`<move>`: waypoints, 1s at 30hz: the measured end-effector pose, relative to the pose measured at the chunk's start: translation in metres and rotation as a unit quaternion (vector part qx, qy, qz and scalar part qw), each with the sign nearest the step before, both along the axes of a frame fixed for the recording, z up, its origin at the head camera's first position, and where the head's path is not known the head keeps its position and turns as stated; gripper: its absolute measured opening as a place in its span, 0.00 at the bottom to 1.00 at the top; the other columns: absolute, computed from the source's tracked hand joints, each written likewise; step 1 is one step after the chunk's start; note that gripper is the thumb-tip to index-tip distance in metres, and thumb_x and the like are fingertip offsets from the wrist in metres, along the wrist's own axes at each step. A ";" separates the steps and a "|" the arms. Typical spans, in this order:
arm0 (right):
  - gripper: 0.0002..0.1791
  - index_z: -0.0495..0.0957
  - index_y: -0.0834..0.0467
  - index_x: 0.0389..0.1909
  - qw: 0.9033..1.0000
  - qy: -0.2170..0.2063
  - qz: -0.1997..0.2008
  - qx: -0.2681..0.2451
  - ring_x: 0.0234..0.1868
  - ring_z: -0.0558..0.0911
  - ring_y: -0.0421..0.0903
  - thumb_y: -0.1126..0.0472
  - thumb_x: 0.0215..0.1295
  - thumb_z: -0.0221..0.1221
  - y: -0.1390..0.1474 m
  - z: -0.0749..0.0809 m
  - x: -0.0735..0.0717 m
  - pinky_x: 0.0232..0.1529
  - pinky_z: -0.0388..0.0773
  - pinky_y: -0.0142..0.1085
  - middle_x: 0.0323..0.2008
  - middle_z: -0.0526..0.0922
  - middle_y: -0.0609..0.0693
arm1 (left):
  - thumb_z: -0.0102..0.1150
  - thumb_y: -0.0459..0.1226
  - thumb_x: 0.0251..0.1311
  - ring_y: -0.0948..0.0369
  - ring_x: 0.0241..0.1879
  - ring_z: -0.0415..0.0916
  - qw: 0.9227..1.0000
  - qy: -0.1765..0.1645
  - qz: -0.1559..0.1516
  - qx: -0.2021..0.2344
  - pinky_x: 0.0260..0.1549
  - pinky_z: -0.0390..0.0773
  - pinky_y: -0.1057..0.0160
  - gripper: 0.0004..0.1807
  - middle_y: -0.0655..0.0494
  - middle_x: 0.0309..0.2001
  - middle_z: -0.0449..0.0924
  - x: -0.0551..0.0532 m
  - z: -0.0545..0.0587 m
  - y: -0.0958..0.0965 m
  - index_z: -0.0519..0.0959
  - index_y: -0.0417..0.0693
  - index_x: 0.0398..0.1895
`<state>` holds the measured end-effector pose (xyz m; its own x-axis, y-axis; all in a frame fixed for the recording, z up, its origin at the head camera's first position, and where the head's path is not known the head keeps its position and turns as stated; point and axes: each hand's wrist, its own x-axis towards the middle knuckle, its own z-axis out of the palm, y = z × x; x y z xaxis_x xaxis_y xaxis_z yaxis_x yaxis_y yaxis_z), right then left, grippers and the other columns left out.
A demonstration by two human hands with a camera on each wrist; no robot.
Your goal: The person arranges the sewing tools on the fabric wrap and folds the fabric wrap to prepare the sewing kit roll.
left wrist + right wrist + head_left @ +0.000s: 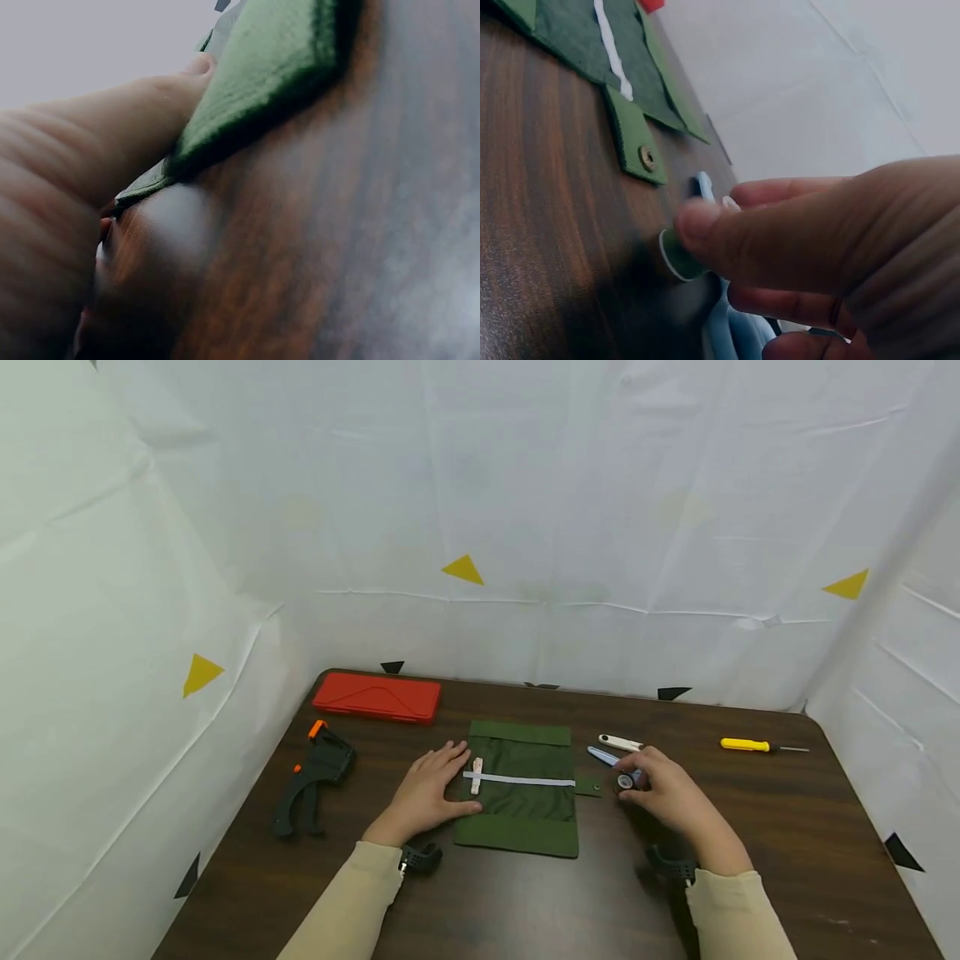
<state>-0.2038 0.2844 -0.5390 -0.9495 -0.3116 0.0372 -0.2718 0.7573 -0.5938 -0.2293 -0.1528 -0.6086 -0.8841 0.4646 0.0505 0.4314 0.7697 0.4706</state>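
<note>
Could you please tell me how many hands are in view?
2: the left hand rests on the left edge of the green pouch; the right hand pinches a small round item.

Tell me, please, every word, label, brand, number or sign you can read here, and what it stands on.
No text can be read in any view.
Pale strip at the white elastic: too small to read.
Round thing at the right hand: too small to read.
Red case: no lettering shows.

flat green pouch (521, 797), small round white-rimmed piece (625, 782) to its right
</note>
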 end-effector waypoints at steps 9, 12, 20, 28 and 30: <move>0.14 0.88 0.55 0.52 1.000 0.016 -0.005 0.017 0.40 0.78 0.43 0.68 0.67 0.73 -0.002 0.000 0.000 0.39 0.79 0.37 0.46 0.83 0.49 | 0.74 0.64 0.63 0.51 0.89 0.50 1.000 0.001 0.000 0.007 0.86 0.50 0.38 0.55 0.55 0.88 0.57 -0.001 0.008 0.002 0.62 0.51 0.87; 0.14 0.88 0.54 0.51 1.000 0.025 -0.008 0.017 0.40 0.80 0.43 0.68 0.67 0.74 -0.002 -0.001 0.001 0.41 0.81 0.39 0.45 0.83 0.49 | 0.73 0.65 0.63 0.52 0.89 0.50 1.000 0.001 0.003 0.003 0.87 0.50 0.39 0.55 0.57 0.88 0.57 -0.001 0.005 0.003 0.62 0.53 0.87; 0.12 0.88 0.53 0.49 0.999 0.048 -0.006 0.010 0.41 0.83 0.41 0.64 0.67 0.75 -0.006 0.003 0.000 0.42 0.85 0.38 0.44 0.84 0.46 | 0.73 0.65 0.63 0.53 0.89 0.50 1.000 -0.004 0.009 0.013 0.87 0.49 0.38 0.55 0.58 0.88 0.57 0.001 0.001 0.002 0.63 0.55 0.87; 0.15 0.89 0.57 0.51 0.996 0.084 -0.007 -0.023 0.39 0.83 0.41 0.66 0.64 0.77 -0.013 0.002 0.001 0.41 0.86 0.39 0.43 0.84 0.48 | 0.73 0.64 0.63 0.53 0.89 0.50 1.000 -0.003 0.004 0.012 0.87 0.49 0.38 0.55 0.57 0.88 0.57 0.001 0.001 0.002 0.62 0.54 0.87; 0.15 0.89 0.57 0.51 0.995 0.097 -0.009 -0.038 0.39 0.83 0.40 0.66 0.64 0.77 -0.017 0.001 0.001 0.41 0.86 0.37 0.42 0.84 0.47 | 0.73 0.64 0.63 0.53 0.89 0.49 1.000 -0.004 0.004 0.011 0.87 0.49 0.38 0.55 0.58 0.88 0.57 0.001 0.002 0.003 0.62 0.54 0.87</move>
<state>-0.2023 0.2675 -0.5379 -0.9276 -0.2842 0.2425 -0.3735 0.7186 -0.5867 -0.2287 -0.1500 -0.6066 -0.8883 0.4561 0.0532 0.4212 0.7630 0.4903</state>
